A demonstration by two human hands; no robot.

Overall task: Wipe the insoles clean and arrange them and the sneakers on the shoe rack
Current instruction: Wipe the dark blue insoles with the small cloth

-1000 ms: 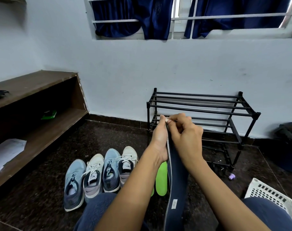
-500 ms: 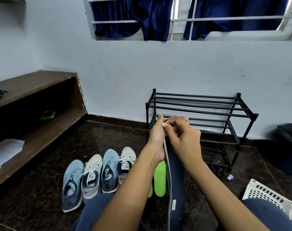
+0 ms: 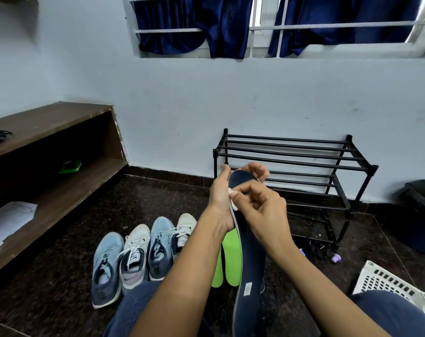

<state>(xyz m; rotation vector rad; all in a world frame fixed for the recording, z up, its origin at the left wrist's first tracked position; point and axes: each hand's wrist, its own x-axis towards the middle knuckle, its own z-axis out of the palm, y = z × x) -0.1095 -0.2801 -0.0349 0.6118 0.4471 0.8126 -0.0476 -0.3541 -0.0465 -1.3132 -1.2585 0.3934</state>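
Observation:
A long navy insole point(image 3: 251, 259) stands upright in front of me. My left hand point(image 3: 222, 198) grips its upper part, with the fingers wrapped behind the toe end. My right hand point(image 3: 260, 207) pinches a small white wipe point(image 3: 233, 203) against the insole's left edge. Two bright green insoles point(image 3: 231, 254) lie on the floor behind my left forearm. Several sneakers point(image 3: 136, 256), blue and white, stand in a row on the floor to the left. The black metal shoe rack point(image 3: 291, 161) stands against the wall with bare shelves.
A brown wooden shelf unit point(image 3: 48, 166) runs along the left wall, with papers on its lower board. A white plastic basket point(image 3: 391, 285) sits at the lower right. A dark bag point(image 3: 420, 215) lies by the right wall. A small purple object point(image 3: 336, 258) lies near the rack's foot.
The insole has turned from edge-on to show its navy face. My right hand has slid down from the toe tip along the left edge, with the white wipe showing.

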